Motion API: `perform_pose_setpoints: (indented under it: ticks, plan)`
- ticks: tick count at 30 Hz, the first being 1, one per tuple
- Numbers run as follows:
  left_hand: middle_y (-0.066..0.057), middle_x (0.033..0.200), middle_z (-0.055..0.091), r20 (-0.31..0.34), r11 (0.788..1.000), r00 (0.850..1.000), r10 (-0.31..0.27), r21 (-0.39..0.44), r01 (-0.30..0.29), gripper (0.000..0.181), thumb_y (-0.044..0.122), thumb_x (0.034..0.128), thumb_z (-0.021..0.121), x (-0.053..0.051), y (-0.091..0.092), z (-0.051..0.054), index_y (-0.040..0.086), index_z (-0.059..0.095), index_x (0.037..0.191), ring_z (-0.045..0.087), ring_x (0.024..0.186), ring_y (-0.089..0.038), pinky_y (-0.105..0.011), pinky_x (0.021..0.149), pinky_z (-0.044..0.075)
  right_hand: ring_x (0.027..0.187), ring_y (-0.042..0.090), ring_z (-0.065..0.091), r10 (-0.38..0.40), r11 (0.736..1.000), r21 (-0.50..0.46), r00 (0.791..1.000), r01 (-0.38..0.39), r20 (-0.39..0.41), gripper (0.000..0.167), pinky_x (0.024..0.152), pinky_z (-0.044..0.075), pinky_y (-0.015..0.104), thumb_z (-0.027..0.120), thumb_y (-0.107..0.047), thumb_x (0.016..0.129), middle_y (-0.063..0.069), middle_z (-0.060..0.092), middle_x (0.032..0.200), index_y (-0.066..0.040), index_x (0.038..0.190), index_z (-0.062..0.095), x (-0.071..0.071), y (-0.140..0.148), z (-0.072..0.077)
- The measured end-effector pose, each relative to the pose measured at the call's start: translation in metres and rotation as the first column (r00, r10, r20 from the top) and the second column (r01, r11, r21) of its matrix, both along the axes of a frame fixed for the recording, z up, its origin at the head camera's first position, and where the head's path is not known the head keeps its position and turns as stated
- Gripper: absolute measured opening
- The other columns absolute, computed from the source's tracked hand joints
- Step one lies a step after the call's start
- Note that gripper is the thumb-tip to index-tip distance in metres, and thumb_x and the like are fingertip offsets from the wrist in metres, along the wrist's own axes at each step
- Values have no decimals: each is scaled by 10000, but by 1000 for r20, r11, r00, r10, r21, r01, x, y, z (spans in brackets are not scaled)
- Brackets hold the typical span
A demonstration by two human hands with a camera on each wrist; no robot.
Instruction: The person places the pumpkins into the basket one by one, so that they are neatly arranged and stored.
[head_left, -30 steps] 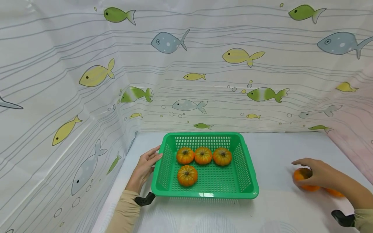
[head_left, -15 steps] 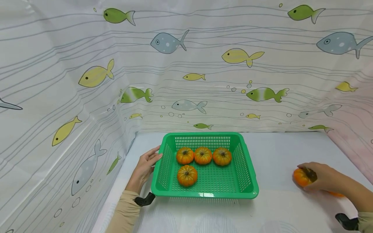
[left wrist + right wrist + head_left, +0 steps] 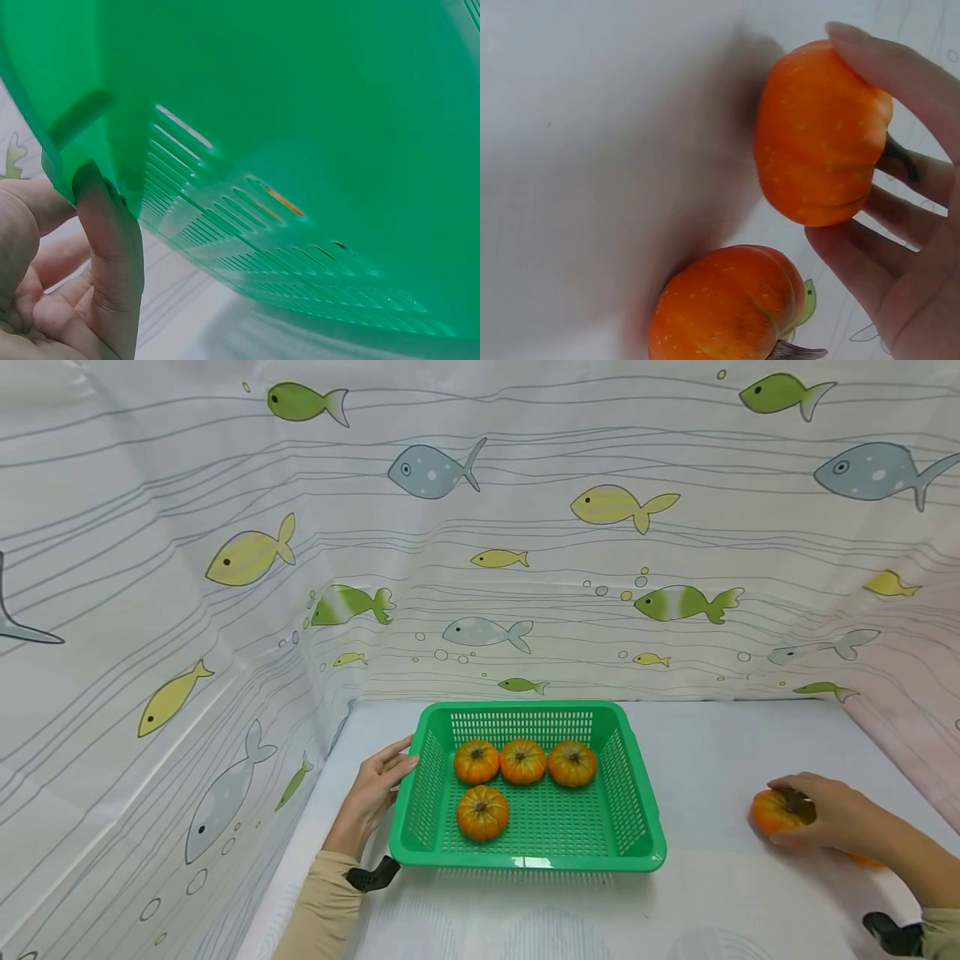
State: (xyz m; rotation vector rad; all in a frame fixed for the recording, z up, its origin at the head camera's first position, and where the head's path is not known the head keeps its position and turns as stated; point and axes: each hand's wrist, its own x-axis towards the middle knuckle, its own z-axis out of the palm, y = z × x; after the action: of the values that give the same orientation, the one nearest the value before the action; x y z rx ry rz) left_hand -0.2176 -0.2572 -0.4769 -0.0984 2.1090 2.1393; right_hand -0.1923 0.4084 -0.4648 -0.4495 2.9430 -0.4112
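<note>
My left hand (image 3: 371, 797) grips the left rim of a green plastic basket (image 3: 525, 862); in the left wrist view its fingers (image 3: 112, 262) pinch the edge of the basket (image 3: 300, 90). At the right side of the table, my right hand (image 3: 840, 814) holds a small orange pumpkin (image 3: 771, 814) between thumb and fingers. The right wrist view shows that pumpkin (image 3: 814, 142) with its dark stem towards the palm. Whether it touches the table I cannot tell. A second pumpkin (image 3: 724, 304) lies beside it, mostly hidden behind the hand in the head view.
Inside the basket sit a front pumpkin (image 3: 482, 812) and three more in a row, the middle one (image 3: 522, 761) among them. A white table (image 3: 712, 760) bears everything. Fish-patterned sheeting (image 3: 562, 568) hangs behind and along the left and right sides.
My right hand has brought its fingers around the small pumpkin, which has tilted slightly in the grasp. My left hand and the basket have stayed where they were.
</note>
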Motion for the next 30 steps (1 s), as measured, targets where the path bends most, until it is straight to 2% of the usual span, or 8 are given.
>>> perform_pose_setpoints:
  ticks: [5, 8, 12, 25, 30]
  plan:
    - [77, 1032, 705, 5, 1000, 1000, -1, 2, 1, 613, 181, 1029, 663, 0, 0, 1, 115, 414, 1585, 731, 831, -59, -247, 706, 630, 959, 14, 569, -14, 999, -49, 999, 12, -42, 806, 791, 544, 275, 918, -530, 712, 66, 706, 1165, -37, 1299, 669, 3, -5, 2]
    - [79, 1027, 704, 8, 1000, 1000, -2, 2, 2, 620, 184, 1029, 664, 0, 0, 1, 111, 406, 1588, 730, 830, -57, -246, 713, 630, 956, -94, 513, -21, 994, -109, 999, 17, -39, 798, 771, 546, 234, 921, -509, 723, 60, 707, 1174, -53, 1319, 649, 4, -8, 2]
    - [73, 1016, 698, 8, 1000, 1000, 2, 3, -2, 617, 181, 1027, 667, 0, 0, 0, 114, 412, 1584, 725, 831, -59, -249, 719, 630, 944, -159, 460, -16, 986, -169, 999, 9, -41, 760, 744, 564, 208, 926, -475, 733, 78, 707, 1177, -59, 1310, 657, 5, -12, 3]
    - [74, 1002, 693, 5, 1000, 1000, 12, 3, -12, 607, 185, 1023, 672, 0, 2, 1, 125, 431, 1576, 720, 827, -54, -251, 717, 633, 970, -190, 440, 2, 972, -233, 998, -18, -69, 763, 757, 575, 168, 930, -448, 737, 124, 704, 1226, -57, 1334, 661, 4, -30, 16]
    - [69, 1008, 698, 9, 1000, 1000, 12, 13, -12, 607, 176, 1024, 669, 0, 1, 1, 123, 428, 1579, 725, 827, -59, -254, 718, 635, 999, -108, 509, 12, 973, -228, 998, -28, -68, 775, 770, 577, 153, 932, -458, 728, 131, 702, 1238, -53, 1331, 662, 1, -40, 23]
